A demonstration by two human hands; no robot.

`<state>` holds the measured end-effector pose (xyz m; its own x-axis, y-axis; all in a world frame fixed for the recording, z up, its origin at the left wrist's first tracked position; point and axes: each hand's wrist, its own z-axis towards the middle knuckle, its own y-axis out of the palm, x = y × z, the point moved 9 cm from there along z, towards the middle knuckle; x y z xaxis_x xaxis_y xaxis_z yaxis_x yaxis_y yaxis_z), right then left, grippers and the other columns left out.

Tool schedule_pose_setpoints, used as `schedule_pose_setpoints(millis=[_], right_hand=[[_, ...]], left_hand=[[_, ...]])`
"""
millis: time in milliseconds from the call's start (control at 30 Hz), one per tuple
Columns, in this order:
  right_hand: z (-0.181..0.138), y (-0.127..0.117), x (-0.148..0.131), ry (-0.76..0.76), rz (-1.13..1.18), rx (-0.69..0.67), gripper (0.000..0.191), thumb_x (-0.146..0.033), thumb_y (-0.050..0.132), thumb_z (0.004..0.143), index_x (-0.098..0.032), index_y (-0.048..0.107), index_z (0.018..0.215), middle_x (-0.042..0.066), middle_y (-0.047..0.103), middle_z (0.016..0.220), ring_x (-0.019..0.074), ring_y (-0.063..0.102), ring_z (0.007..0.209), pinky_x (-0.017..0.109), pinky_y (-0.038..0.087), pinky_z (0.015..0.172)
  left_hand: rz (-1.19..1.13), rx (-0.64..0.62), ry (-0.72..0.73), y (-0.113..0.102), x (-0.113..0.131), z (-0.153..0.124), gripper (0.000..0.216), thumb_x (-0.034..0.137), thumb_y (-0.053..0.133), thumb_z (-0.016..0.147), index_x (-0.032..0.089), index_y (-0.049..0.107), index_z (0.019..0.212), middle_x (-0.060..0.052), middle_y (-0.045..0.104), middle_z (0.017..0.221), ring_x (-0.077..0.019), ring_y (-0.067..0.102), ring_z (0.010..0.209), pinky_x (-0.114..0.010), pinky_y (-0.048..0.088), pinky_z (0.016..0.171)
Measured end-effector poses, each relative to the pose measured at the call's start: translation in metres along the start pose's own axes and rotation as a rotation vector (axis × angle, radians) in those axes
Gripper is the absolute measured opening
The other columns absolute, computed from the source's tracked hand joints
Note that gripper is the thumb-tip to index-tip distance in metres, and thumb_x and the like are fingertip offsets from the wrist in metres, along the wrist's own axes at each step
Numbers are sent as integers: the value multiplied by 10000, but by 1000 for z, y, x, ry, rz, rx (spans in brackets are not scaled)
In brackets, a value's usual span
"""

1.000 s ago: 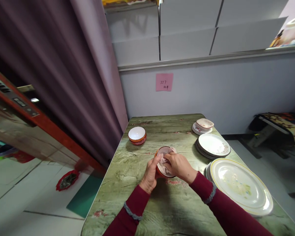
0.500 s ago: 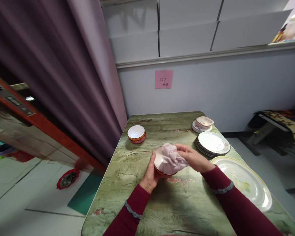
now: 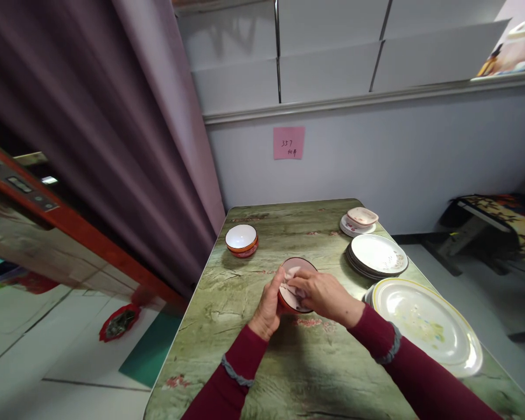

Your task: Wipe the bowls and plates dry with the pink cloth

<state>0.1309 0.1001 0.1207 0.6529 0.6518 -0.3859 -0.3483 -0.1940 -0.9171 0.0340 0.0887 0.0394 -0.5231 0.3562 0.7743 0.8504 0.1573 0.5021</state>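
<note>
The step in hand looks like wiping the inside of a bowl [image 3: 301, 267] with a cloth [image 3: 291, 275]. The bowl is over the middle of the bench [image 3: 221, 350], mouth up; whether its foot touches the bench I cannot tell. The left hand [image 3: 268, 302] is curled around its left side, thumb over the rim, the other fingers mostly hidden behind the wall. The right hand [image 3: 326, 296] reaches in over the right rim, fingers bent and closed on the bunched cloth; their tips are out of sight in the bowl. Another stroke would call for a steady left grip and for the right fingers to press the cloth along the wall, well below the rim. The far inner wall shows bare of cloth.

Beyond, at the left, two bowls [image 3: 241, 237] sit stacked. Along the right edge stand small plates with a dish [image 3: 362, 216] on top, dark-rimmed plates [image 3: 376, 255] and large oval plates [image 3: 424, 324].

Half a second ago the cloth was draped over the bowl's right side, the right hand farther right and more open. Now the cloth is down inside, with that hand over it. The stacks keep their places.
</note>
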Motion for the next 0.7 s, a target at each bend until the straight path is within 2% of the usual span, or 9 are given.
schedule_pose_setpoints(millis=[100,167,267,333,433,500,600,633,700], right_hand=[[9,14,-2,-42,149,-31,362,-98,654,775,-216,696,1115,38,715,975,167,669,815,244,461,713],[14,12,-7,-93,224,41,324,-98,671,788,-211,700,1090,24,714,948,152,660,832,225,459,725],[18,2,-12,-71,81,210,208,-112,630,867,-210,703,1036,60,698,1078,177,648,955,248,474,795],[18,-1,-14,-2,-105,247,179,-144,588,919,-196,698,1051,97,685,1114,216,637,1007,288,481,828],[13,1,-6,173,-264,176,219,-150,537,942,-169,688,1099,134,693,1103,234,663,943,294,481,748],[8,4,2,266,-258,76,183,-151,551,912,-164,713,995,130,723,995,220,681,819,275,446,657],[5,10,-3,200,-120,-57,112,-199,622,841,-174,711,777,75,717,743,181,651,651,257,384,588],[6,9,-8,144,-55,-62,108,-213,633,834,-182,708,763,54,708,710,167,638,633,252,377,584],[8,0,-12,69,53,37,100,-216,622,857,-204,720,847,32,728,799,157,642,692,242,402,619]], left_hand=[[-8,33,-7,2,0,0,570,652,720,732,118,734,931,-98,761,838,-208,695,736,-268,529,640],[-24,44,-53,5,-3,-3,599,679,679,749,138,727,1002,-95,764,871,-226,705,755,-292,541,643],[-25,35,-55,8,-4,-7,612,670,667,768,176,706,1127,-83,770,952,-248,713,853,-309,551,701],[-32,25,-18,7,-2,-7,597,640,697,761,168,707,1127,-88,769,978,-254,706,913,-305,543,744],[-13,11,23,3,3,-6,554,593,740,744,132,724,1049,-108,768,942,-257,701,902,-302,526,743],[22,13,66,1,9,-4,513,563,762,733,111,732,971,-106,765,871,-243,698,831,-299,514,725],[42,9,125,2,18,-4,478,554,766,729,108,732,898,-82,749,788,-217,680,751,-290,499,704],[33,2,133,4,18,-4,480,562,758,734,112,733,898,-78,747,788,-216,678,753,-287,497,702],[4,-23,127,10,16,-6,493,578,737,750,123,736,939,-82,753,833,-224,682,794,-287,498,711]])
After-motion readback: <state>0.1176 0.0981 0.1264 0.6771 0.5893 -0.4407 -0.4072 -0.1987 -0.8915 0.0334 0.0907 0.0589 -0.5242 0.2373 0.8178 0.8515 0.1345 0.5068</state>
